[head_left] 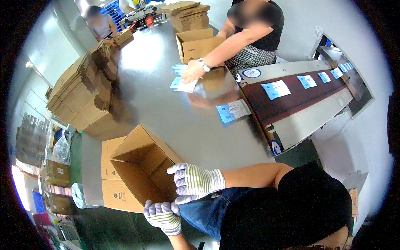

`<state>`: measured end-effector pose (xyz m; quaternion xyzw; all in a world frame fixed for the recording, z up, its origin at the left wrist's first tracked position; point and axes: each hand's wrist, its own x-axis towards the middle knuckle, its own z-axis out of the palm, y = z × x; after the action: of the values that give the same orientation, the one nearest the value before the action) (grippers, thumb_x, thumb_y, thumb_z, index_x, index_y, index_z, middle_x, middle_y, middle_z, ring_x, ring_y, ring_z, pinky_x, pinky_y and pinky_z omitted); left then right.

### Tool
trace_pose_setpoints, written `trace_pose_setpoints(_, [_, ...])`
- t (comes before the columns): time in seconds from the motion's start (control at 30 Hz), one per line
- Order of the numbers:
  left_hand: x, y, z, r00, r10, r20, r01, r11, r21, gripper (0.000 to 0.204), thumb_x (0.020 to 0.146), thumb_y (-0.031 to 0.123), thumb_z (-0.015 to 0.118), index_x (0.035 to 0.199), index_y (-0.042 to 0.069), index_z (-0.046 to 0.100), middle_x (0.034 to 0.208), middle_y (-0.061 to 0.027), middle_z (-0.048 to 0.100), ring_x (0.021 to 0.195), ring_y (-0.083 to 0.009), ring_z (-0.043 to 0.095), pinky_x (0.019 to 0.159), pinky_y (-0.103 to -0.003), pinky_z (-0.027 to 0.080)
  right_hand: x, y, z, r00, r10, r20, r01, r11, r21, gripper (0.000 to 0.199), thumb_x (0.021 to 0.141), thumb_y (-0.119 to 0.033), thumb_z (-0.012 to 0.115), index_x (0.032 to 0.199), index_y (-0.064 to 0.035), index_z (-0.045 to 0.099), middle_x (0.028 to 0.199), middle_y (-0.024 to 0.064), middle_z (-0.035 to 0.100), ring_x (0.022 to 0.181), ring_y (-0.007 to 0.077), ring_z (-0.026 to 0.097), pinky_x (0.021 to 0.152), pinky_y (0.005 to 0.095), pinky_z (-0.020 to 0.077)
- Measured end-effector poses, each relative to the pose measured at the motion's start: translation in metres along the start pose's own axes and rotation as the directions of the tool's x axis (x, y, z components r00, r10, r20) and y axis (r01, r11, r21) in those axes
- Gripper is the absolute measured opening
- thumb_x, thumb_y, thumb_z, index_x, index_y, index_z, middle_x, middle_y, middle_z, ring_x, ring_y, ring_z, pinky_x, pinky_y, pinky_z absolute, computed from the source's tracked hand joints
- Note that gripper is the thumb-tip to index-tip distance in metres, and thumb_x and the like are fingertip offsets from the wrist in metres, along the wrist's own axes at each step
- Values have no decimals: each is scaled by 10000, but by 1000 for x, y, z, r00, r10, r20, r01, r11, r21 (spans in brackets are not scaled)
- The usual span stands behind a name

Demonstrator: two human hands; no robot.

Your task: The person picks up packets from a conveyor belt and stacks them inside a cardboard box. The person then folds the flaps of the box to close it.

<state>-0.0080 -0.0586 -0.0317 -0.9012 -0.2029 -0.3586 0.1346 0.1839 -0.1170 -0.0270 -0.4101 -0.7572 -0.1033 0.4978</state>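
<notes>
From the head camera, an open cardboard box (pixel 139 166) lies tipped on its side at the near edge of the grey desk (pixel 166 104), its mouth facing the person. Both of the person's hands wear striped knit gloves. The right hand (pixel 195 181) rests on the box's near flap edge, fingers curled loosely around the cardboard rim, gripping it. The left hand (pixel 163 215) is lower, at the bottom corner of the same box, fingers bent closed over the lower flap (the palm side is hidden, so how firmly it clamps cannot be told).

Further along the desk lies a blue-and-white flat packet (pixel 233 111), well apart from the box. To its right, a dark red conveyor belt (pixel 291 98) carries more such packets in a row. On the left side of the desk stands a tall stack of flattened cardboard (pixel 83 89).

Across the desk a co-worker in a dark top presses one hand (pixel 192 71), with a wristwatch, onto a small pile of packets (pixel 183 83), just beside a second open box (pixel 196 43). Behind that box sits another pile of folded cartons (pixel 189 14).
</notes>
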Motion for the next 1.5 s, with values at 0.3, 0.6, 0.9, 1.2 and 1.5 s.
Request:
trace_pose_setpoints(0.3, [3,2,1,999,-3,-36,3,1000,18,215,860,184,488,676,94,422,639,-66,398,635,-257,474,821,-472,483,-1,2,3,1000,3,6,-3,1000,-14,290,736,-319,704,638,-98,545,620,28,490,650,228,510,946,467,444])
trace_pose_setpoints(0.6, [8,6,-2,1000,-2,-31,3,1000,27,218,868,179,494,682,84,430,674,-76,421,670,-269,497,816,-467,480,-3,2,4,999,0,-34,0,1000,-17,274,738,-307,700,659,-95,547,627,23,485,666,224,511,944,464,445])
trace_pose_setpoints(0.9, [10,1,2,1000,-8,-2,8,998,61,168,807,143,491,653,107,435,633,-68,423,636,-260,472,761,-429,460,-2,2,-18,998,45,-46,-40,993,112,307,762,-320,701,936,-89,598,886,52,591,927,252,574,957,458,434])
trace_pose_setpoints(1.2, [16,1,-1,996,-23,88,21,999,33,88,763,135,525,709,103,462,654,-69,459,645,-257,480,762,-425,448,-46,103,-135,813,530,240,-423,822,-383,332,842,-380,633,970,-74,648,959,139,653,912,320,610,825,422,483])
trace_pose_setpoints(1.5, [14,-3,1,998,-34,50,34,999,11,92,749,137,532,695,116,460,650,-70,459,643,-261,483,741,-427,436,-65,213,-239,241,869,432,-519,492,-699,398,843,-309,634,1120,-25,613,1057,189,656,1010,342,618,885,411,480])
